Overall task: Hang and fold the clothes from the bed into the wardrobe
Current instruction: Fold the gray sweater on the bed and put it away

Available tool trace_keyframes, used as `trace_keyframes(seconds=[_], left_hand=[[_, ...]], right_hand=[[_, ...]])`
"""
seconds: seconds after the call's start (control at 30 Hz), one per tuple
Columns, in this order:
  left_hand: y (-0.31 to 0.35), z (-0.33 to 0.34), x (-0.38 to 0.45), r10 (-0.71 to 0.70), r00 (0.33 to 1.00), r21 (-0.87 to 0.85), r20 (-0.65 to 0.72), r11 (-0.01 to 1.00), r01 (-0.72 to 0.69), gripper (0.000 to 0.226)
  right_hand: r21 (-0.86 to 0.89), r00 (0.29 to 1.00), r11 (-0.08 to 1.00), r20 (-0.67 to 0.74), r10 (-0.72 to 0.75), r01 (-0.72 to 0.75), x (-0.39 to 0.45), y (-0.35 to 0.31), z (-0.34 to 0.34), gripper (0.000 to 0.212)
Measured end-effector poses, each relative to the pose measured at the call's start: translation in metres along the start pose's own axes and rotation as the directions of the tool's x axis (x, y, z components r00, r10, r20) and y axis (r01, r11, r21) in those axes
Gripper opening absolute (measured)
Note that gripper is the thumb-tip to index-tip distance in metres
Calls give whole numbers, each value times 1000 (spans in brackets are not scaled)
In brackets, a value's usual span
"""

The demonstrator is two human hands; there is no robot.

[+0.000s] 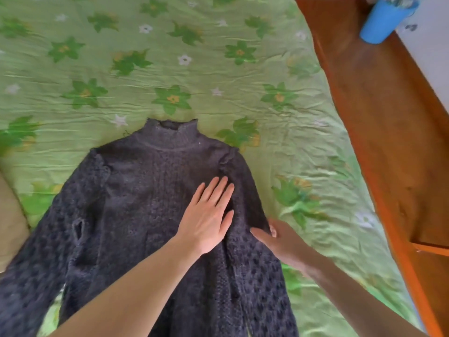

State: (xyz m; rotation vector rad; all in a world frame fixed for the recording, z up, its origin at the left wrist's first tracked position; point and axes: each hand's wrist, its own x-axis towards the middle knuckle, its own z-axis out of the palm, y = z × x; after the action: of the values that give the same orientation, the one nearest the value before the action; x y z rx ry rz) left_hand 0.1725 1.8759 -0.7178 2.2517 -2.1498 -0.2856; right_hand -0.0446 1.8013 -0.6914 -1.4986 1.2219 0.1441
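Knit sweater (150,215): dark grey, flat on the green floral bedspread (218,69), collar pointing away, long axis toward the viewer.
Left hand (209,215): fingers straight, pressing the chest.
Right hand (279,239): pinches the right sleeve's edge.
Room: bare bedspread beyond; wooden bed frame (388,142) right.

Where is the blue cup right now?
In the head view the blue cup sits at the top right corner, on the wooden bed frame beside the green floral bedsheet.

Sweater (150,215) hem beyond bottom edge
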Motion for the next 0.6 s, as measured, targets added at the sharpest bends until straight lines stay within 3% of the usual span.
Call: trace_keyframes(seconds=[0.07, 0.1, 0.2, 0.27, 0.37, 0.43, 0.53, 0.6], left_hand=[[8, -2, 2, -25, 999, -8, 27, 1000, 25, 70], [12, -4, 3, -39, 999, -19, 35, 999, 39, 71], [21, -11, 9, -24, 998, -30, 49, 999, 26, 74], [29, -15, 15, 11, 999, -21, 41, 1000, -10, 72], [44, -16, 29, 33, 998, -38, 49, 999, -31, 71], [53, -14, 39, 32, 996, -61, 82, 998, -27, 73], [63, -7, 47, 7, 989, -53, 151, 999, 1, 74], [68, -3, 49, -34, 985, -48, 171, 998, 43, 78]], right_hand=[[184, 998, 981, 43, 45, -52, -12, -1, -10, 27], [237, 999, 970, -14, 50, -45, -14, 1, -18, 23], [192, 957, 979, -290, -15, 74, -12, 11, -56, 14], [149, 942, 987, -334, -8, 61, -11, 13, -87, 20], [64, 991, 995, -105, 84, -78, -19, 18, -115, 49], [6, 982, 986, 89, 168, -169, -28, 25, -116, 52], [208, 958, 954, 234, 165, -215, -42, 32, -122, 33], [352, 948, 901, 277, 157, -252, -52, 29, -138, 47]])
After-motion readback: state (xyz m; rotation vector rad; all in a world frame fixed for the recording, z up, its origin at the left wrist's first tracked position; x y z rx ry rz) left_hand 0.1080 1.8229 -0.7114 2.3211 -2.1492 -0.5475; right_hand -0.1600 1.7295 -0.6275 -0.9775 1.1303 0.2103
